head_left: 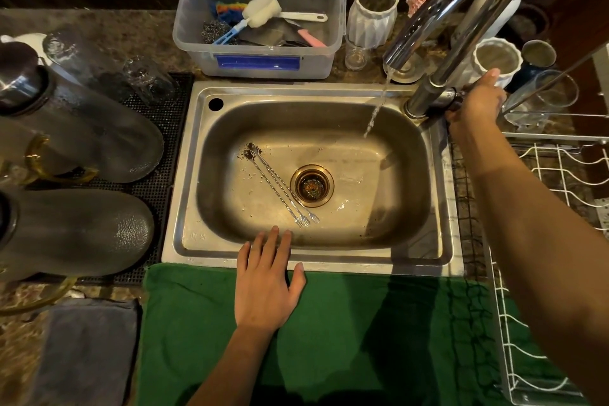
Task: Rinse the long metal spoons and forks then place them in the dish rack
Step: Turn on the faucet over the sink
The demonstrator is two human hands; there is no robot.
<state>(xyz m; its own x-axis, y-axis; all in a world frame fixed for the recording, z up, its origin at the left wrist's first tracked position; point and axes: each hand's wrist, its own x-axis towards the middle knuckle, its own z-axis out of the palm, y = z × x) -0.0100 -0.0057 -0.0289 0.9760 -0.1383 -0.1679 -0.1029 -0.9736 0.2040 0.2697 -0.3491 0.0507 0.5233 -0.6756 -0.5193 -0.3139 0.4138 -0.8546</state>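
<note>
Stainless sink (184, 208) at centre, two long metal utensils (280, 186) lying side by side on its floor, just left of the drain (311, 185); dirty bowl ends point to 10 o'clock, fork tips to 5 o'clock. Left hand (267, 283) lies flat on the sink's near rim and green towel (362, 339), fingers (271, 241) spread wide, holding nothing; fork tips sit at 1 o'clock from those fingertips, near but apart. Right hand (478, 104) at 2 o'clock, wrapped around the faucet (438, 30) handle at its base. Water stream (375, 112) falls into the basin at 1 o'clock from the utensils, well apart from them. White wire dish rack (540, 171) at 3 o'clock on the surface. Clear tub (263, 66) of brushes at 12 o'clock.
</note>
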